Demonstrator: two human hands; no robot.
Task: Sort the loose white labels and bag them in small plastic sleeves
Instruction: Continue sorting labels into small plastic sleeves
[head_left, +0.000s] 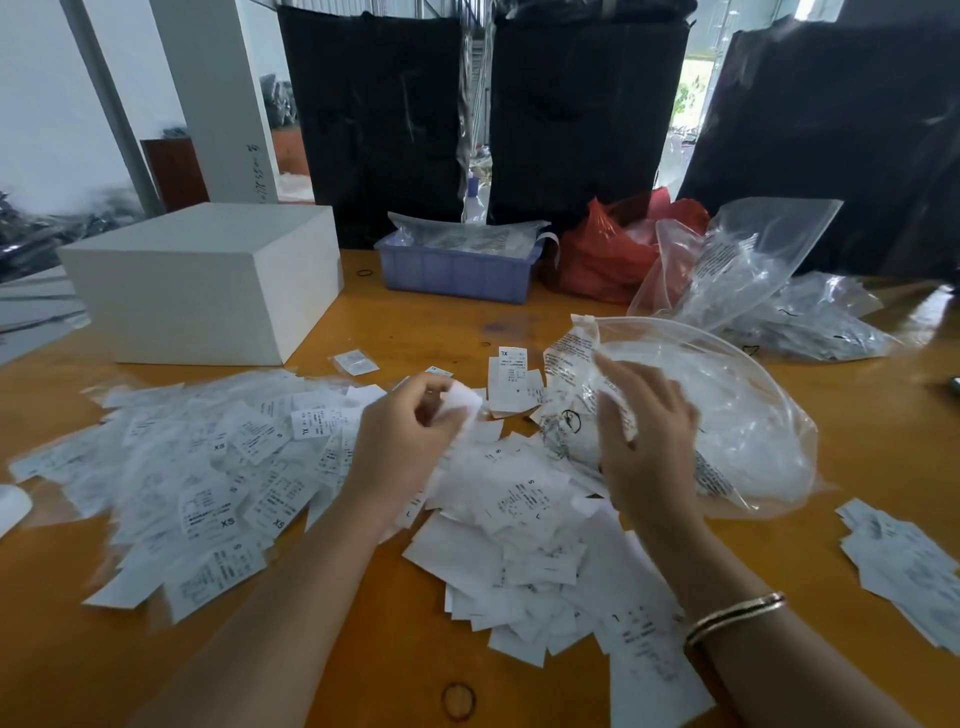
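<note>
Item: label sorting, step in hand appears to be gathering one label for bagging. Left hand: fingers curled round a small white paper label, pinched at the fingertips above the heap. Right hand: fingers spread and fairly straight, resting on a large clear zip-top plastic bag that lies just right of centre on the orange wooden table; it grips nothing that can be made out. Loose white printed labels: one broad scatter to the left, a second heap of blank-side-up slips under and between the forearms, a small stack at far right. Sizes XS, S, L and XL are legible. Handling advice, as judgement: read the size mark before adding a label to a group; keep the faces one way; square the edges before sliding them into a sleeve; hold the sleeve mouth open with the free hand. Also present: white rectangular box, lilac plastic tray, red plastic bag.
</note>
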